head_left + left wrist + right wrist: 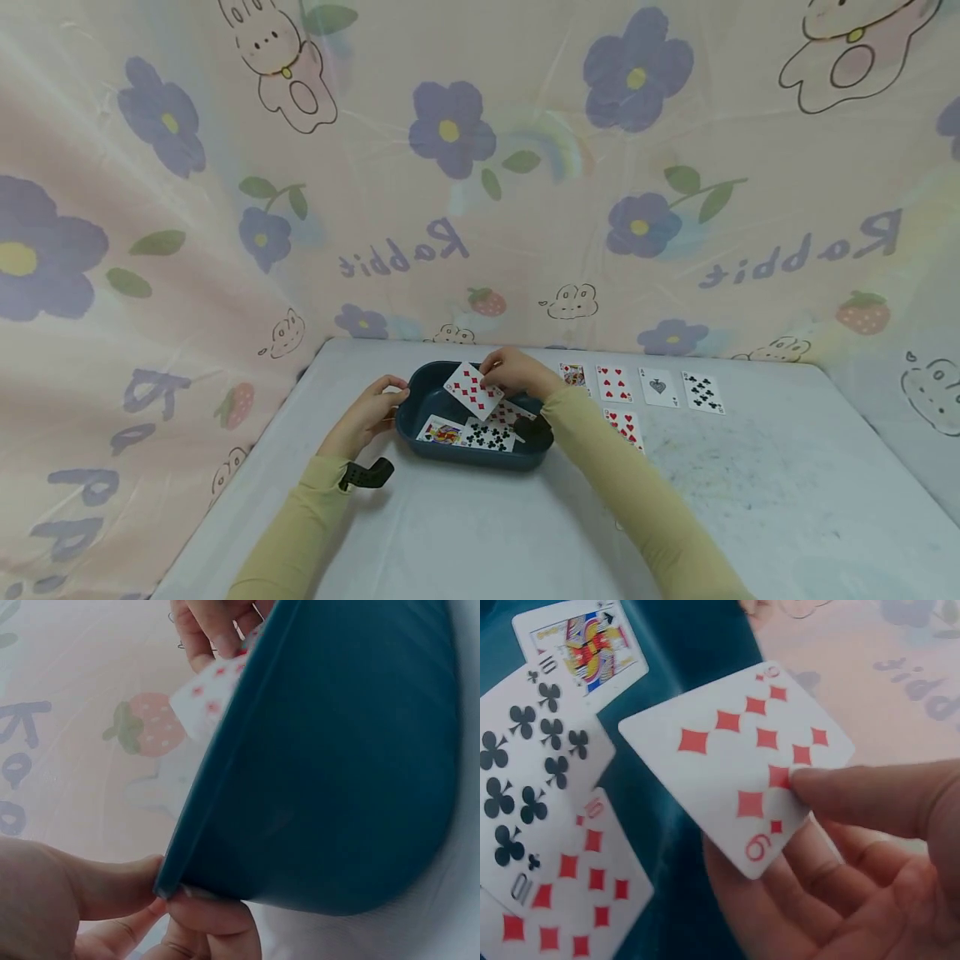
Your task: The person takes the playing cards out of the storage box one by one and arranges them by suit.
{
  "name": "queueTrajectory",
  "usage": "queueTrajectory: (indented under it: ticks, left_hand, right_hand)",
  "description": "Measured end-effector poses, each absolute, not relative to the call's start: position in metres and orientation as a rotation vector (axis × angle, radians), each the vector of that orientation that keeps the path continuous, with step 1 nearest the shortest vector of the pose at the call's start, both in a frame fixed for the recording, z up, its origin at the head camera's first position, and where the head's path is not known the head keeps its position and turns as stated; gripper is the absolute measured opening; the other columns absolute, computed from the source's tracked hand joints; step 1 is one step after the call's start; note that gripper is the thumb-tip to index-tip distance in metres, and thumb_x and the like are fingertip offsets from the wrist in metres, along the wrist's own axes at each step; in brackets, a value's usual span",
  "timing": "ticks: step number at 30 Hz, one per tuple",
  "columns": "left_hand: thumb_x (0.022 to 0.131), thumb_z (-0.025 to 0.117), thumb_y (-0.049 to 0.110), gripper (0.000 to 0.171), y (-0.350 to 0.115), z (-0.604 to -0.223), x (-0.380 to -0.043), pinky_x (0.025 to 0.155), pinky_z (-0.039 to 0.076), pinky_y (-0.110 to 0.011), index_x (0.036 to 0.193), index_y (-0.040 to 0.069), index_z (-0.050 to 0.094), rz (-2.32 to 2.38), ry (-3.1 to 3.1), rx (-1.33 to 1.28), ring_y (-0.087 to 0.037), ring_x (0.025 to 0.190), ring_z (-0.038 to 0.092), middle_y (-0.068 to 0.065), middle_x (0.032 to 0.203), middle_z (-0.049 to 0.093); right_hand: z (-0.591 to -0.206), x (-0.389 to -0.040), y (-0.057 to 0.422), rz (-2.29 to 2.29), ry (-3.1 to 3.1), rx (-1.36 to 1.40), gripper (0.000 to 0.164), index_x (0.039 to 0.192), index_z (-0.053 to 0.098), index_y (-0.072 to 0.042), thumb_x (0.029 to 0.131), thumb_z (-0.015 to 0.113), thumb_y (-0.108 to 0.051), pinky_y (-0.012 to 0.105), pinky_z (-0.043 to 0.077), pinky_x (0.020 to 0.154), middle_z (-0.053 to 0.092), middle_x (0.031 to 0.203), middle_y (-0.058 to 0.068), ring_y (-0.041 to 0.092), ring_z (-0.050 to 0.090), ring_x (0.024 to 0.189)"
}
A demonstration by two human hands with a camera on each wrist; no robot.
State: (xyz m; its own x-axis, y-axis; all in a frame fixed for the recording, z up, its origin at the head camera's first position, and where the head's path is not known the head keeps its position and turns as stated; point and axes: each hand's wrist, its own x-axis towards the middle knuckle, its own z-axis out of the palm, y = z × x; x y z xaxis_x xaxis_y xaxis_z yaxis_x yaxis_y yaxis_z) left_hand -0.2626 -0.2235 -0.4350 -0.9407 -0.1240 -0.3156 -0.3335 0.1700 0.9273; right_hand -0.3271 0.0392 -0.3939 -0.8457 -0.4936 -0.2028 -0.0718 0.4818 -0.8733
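My right hand (519,372) pinches a nine of diamonds (727,739) between thumb and fingers, face up and tilted over a dark teal tray (472,457). At the tray's left end, my left hand (366,418) grips the rim, thumb on one side and fingers on the other in the left wrist view. Inside the tray lie a face card (622,634), a ten of clubs (525,761) and a ten of diamonds (592,889), overlapping one another. The right hand and its wrist camera cover the tray's right end in the head view.
Right of the tray, a row on the white table (750,483) holds a face card (573,375), a hearts card (614,383), an ace of spades (659,387) and a clubs card (703,392). My right sleeve partly hides another hearts card (625,425). A printed curtain (525,217) hangs behind.
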Motion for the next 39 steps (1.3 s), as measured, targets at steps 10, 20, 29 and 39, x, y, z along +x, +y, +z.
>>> queueTrajectory:
  ticks: [10,20,29,39]
  left_hand:
    - [0.098,0.055,0.015,0.018,-0.225,-0.438,-0.261,0.063,0.045,-0.028,0.114,0.008,0.052,1.932,2.229,-0.404,-0.018,0.072,0.053,-0.007,0.09,0.054]
    - [0.097,0.056,0.016,0.02,-0.227,-0.435,-0.267,0.062,0.045,-0.028,0.116,0.008,0.052,1.945,2.215,-0.42,-0.016,0.07,0.054,-0.006,0.086,0.055]
    - [0.098,0.055,0.018,0.02,-0.227,-0.435,-0.265,0.066,0.045,-0.029,0.116,0.01,0.053,1.895,2.239,-0.435,-0.019,0.076,0.053,-0.008,0.095,0.054]
    - [0.099,0.054,0.018,0.02,-0.225,-0.434,-0.263,0.067,0.045,-0.03,0.117,0.009,0.052,1.887,2.242,-0.421,-0.02,0.077,0.052,-0.008,0.096,0.053]
  right_hand:
    - [-0.377,-0.324,0.08,-1.557,2.185,-0.494,0.013,0.094,0.061,0.003,0.084,0.069,-0.001,0.044,0.052,0.079,0.067,0.082,0.007,0.019,0.064,0.074]
    - [-0.378,-0.312,0.136,-1.683,2.23,-0.457,0.02,0.102,0.057,0.006,0.087,0.068,-0.003,0.041,0.053,0.077,0.061,0.089,0.012,0.022,0.065,0.078]
    - [-0.384,-0.299,0.181,-1.708,2.277,-0.3,0.026,0.109,0.053,0.008,0.09,0.065,-0.006,0.042,0.053,0.079,0.065,0.091,0.012,0.02,0.066,0.08]
    - [-0.401,-0.294,0.212,-1.652,2.301,-0.185,0.032,0.114,0.052,0.012,0.091,0.064,-0.007,0.041,0.053,0.076,0.067,0.089,0.009,0.018,0.066,0.076]
